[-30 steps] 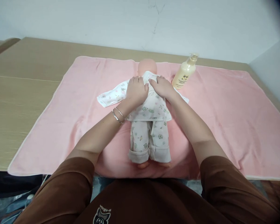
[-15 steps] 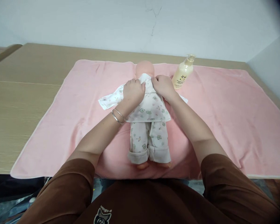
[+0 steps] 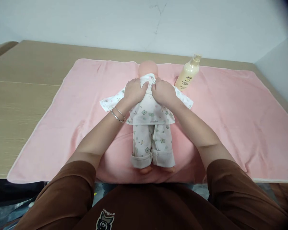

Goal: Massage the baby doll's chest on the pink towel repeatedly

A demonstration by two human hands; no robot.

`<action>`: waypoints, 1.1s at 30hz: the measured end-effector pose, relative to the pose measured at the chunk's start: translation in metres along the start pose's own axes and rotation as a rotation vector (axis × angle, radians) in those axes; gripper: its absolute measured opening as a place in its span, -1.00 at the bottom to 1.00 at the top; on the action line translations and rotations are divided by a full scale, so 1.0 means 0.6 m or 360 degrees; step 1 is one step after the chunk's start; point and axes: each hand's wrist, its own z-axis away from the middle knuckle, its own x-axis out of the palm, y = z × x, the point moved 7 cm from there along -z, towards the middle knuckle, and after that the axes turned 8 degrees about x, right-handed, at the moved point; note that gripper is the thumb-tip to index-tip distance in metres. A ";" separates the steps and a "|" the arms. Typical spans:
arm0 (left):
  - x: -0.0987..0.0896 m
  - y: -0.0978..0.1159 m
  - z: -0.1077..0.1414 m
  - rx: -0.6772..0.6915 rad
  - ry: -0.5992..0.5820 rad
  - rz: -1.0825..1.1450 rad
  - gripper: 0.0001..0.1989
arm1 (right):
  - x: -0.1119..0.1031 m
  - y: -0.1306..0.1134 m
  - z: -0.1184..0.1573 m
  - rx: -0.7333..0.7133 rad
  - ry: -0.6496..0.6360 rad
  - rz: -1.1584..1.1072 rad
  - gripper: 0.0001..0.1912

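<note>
A baby doll point(image 3: 148, 67) lies with its head away from me and its feet towards me. It wears white printed trousers point(image 3: 163, 140) with rolled cuffs. Over its upper body is a white printed baby shirt point(image 3: 148, 113), sleeves spread out to both sides. My left hand point(image 3: 136, 91) is closed on the shirt at the doll's left-hand shoulder in view, its thumb near the collar. Opposite it, my right hand point(image 3: 163, 91) is closed on the shirt by the other shoulder. Both hands hide the fabric under the fingers and part of the chest area.
A pink blanket point(image 3: 230, 127) covers much of the wooden table point(image 3: 21, 105). Beyond my right hand, a cream pump bottle point(image 3: 188, 72) stands on the blanket. A pale wall point(image 3: 98, 25) rises behind the table.
Both hands have shifted slightly on the shirt and lie lower over the shoulders. My left hand has loosened from a fist, and my right thumb has come closer to the middle.
</note>
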 end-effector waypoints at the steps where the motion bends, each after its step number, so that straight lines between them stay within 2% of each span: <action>1: 0.000 0.009 0.006 0.0007 0.0014 -0.0018 -0.51 | 0.004 0.010 -0.010 0.0041 -0.0006 -0.0061 -0.48; 5: -0.001 0.042 0.025 0.0088 0.0088 -0.0092 -0.54 | 0.025 0.052 -0.051 0.0204 -0.0115 -0.0281 -0.39; 7: -0.002 0.041 0.024 0.0087 0.0058 -0.0103 -0.56 | 0.026 0.053 -0.053 0.0191 -0.0136 -0.0266 -0.36; 12: 0.002 -0.007 -0.002 -0.0048 -0.0094 0.0073 -0.47 | 0.005 0.000 0.000 -0.0041 0.0016 0.0109 -0.42; 15: 0.003 -0.021 -0.010 -0.0060 -0.0101 0.0121 -0.44 | -0.001 -0.020 0.020 -0.0115 0.0050 0.0188 -0.46; 22: 0.002 -0.004 0.001 -0.0105 -0.0041 -0.0013 -0.45 | 0.007 0.021 -0.020 0.0052 -0.0091 -0.0178 -0.41; 29: 0.005 -0.007 0.001 -0.0077 0.0025 -0.0067 -0.44 | 0.018 0.027 -0.026 0.0034 -0.0037 -0.0182 -0.34; 33: -0.003 0.022 0.016 -0.0015 0.0058 -0.0170 -0.48 | 0.018 0.040 -0.035 0.0060 -0.0156 -0.0241 -0.32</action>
